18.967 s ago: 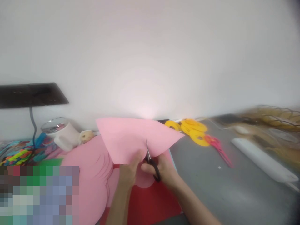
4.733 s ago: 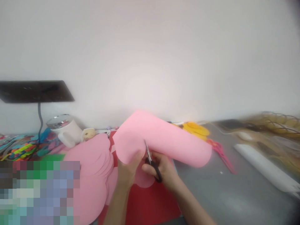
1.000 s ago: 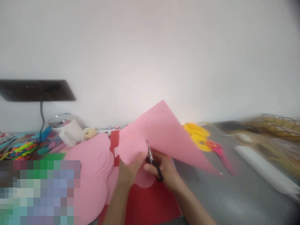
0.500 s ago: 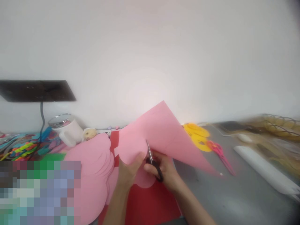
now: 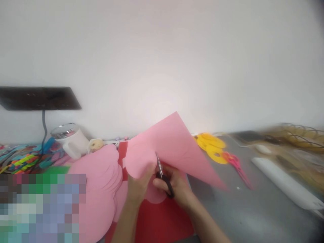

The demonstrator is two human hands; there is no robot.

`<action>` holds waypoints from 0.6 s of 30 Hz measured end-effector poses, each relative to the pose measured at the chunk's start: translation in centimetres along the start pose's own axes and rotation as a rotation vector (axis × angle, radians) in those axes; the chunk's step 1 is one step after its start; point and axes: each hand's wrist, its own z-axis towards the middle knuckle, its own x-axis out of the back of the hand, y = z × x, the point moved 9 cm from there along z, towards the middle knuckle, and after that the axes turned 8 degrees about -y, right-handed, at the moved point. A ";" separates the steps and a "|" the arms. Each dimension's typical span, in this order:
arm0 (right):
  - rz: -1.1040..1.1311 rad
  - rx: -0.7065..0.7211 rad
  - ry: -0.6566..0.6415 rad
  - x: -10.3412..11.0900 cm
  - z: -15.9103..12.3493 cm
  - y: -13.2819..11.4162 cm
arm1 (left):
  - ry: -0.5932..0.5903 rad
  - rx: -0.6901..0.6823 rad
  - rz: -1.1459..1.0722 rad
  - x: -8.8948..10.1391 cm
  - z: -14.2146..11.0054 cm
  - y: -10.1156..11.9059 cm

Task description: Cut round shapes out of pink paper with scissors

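Note:
A large pink paper sheet (image 5: 174, 138) is raised above the table, its left part cut to a rounded edge. My left hand (image 5: 140, 184) pinches that rounded part, thumb on top. My right hand (image 5: 174, 184) grips black-handled scissors (image 5: 165, 182), whose blades meet the paper just right of my left thumb. Under my hands lies a red sheet (image 5: 162, 219), partly hidden by my arms and by pink paper. To the left, a pile of scalloped pink paper cutouts (image 5: 96, 195) overlaps the red sheet.
Pink-handled scissors (image 5: 238, 168) lie beside yellow paper cutouts (image 5: 212, 146) on the right. A long white object (image 5: 286, 184) rests farther right on the grey table (image 5: 227, 216). Back left stand a white mug (image 5: 73, 143) and a dark panel (image 5: 37, 98) with a cable.
My right hand and the scissors have shifted slightly left along the paper. The sheet's right corner has swung a little left and its top corner has dipped slightly.

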 end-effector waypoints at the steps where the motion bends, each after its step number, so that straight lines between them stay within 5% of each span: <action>1: 0.003 0.020 0.002 0.0 0.0 -0.1 | -0.012 0.022 0.005 -0.1 0.0 -0.1; 6: 0.046 0.099 0.024 0.5 0.2 -0.3 | -0.019 0.111 0.070 -0.2 -0.3 -0.4; 18: 0.048 0.075 0.022 0.6 0.2 -0.1 | -0.055 0.065 0.054 -0.5 -0.2 0.3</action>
